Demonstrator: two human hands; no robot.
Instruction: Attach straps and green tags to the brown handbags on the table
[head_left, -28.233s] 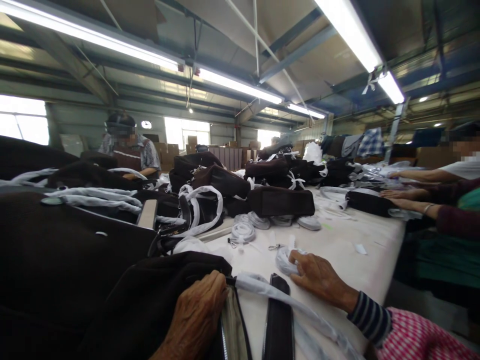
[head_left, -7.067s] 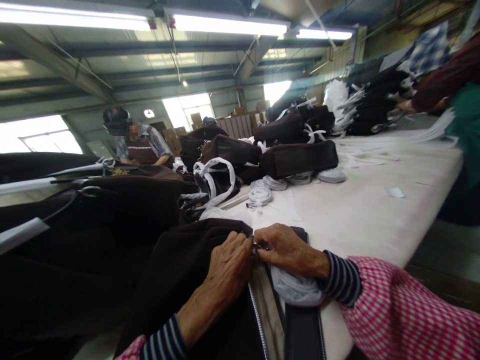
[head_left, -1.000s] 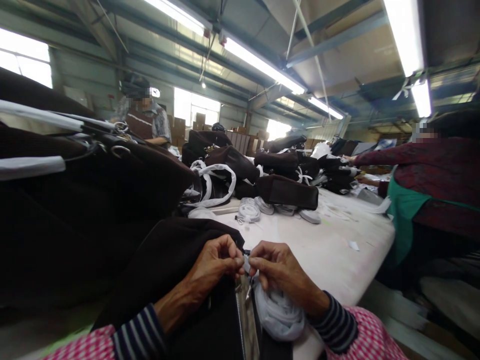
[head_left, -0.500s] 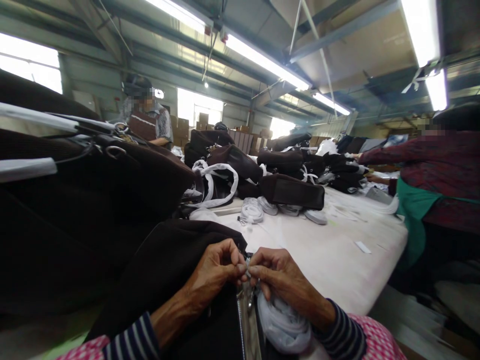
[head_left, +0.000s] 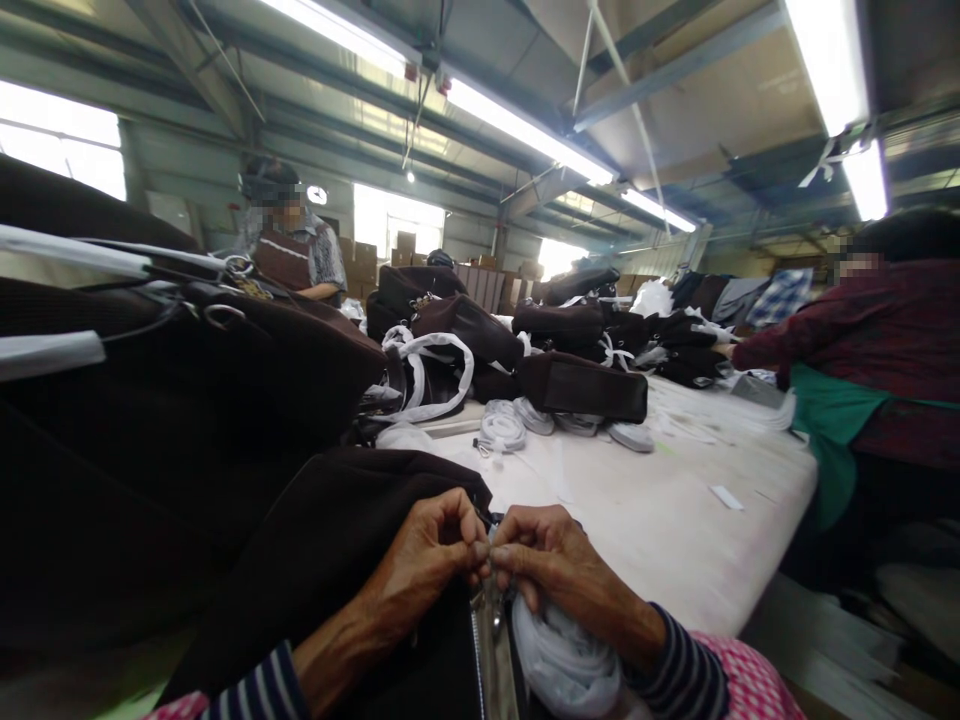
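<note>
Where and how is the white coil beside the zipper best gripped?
I'd grip the white coil across its right rim, coming from the right: the zipper borders its left, while the right faces the table. Its loops lie bundled, so clasping several together seems safer.

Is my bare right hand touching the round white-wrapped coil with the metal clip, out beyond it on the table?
Apart. The head view shows white tabletop between your right hand and the round white-wrapped coil, which lies farther out.
</note>
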